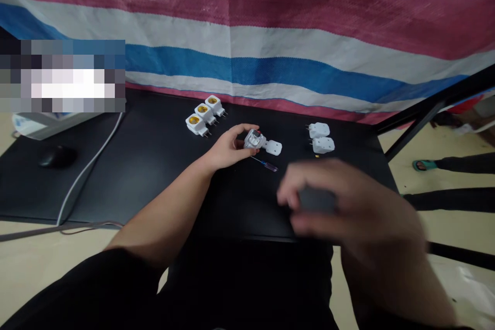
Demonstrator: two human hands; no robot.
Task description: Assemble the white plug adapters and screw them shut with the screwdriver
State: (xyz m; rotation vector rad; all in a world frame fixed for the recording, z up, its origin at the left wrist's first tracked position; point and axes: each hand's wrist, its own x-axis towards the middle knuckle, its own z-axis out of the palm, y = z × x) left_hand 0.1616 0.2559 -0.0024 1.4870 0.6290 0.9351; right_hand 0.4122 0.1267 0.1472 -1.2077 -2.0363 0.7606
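My left hand (228, 147) grips a white plug-in lamp socket adapter (253, 139), its housing opened and the parts inside showing. Beside it lies a white cover plate (274, 148) with small holes; I cannot tell whether the two touch. A small screwdriver (269, 166) with a purple translucent handle rests on the table just in front. Nearer the camera, my right hand (340, 201) is raised above the table and smeared by motion. Its fingers are curved, with a gap between them and the thumb, and nothing visible is held.
Several white adapters (203, 110) with brass-coloured sockets stand at the back. Two white adapters (323, 144) lie at the right beside a tiny brass-coloured piece (317, 156). A black mouse (57, 157) and grey cable (91, 162) are left. A person's legs (460, 198) show beyond the black table (154, 170).
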